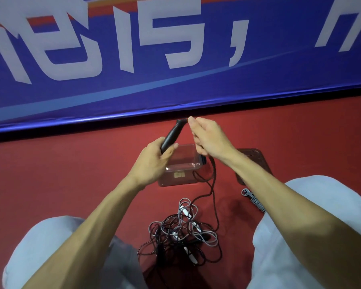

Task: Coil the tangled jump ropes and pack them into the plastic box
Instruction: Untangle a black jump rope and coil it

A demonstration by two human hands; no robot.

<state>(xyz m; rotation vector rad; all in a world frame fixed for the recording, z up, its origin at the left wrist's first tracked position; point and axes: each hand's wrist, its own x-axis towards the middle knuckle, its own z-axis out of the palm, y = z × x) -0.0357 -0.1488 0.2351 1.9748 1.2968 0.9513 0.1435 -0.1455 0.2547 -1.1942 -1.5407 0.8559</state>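
Red floor (71,174) carries a clear rectangular plastic box (188,179), open-topped, directly below the fingers of both hands. Through its walls we see only the floor and a small label. Its clear lid (251,153) lies flat just right of the right fingers, partly behind that forearm.

Our left hand (154,161) grips a black ribbed handle (172,133), which slants up past the thumb. Our right hand (208,138) curls its fingers round a thin black cord (213,184) that drops beside the box. The cord runs into a tangle of black and grey ropes (181,232), well nearer us than the fingers. A coiled grey rope (252,199) lies under the right forearm.

A blue banner (258,80) edges the floor just beyond the fingertips. Open floor spreads left of the left hand.
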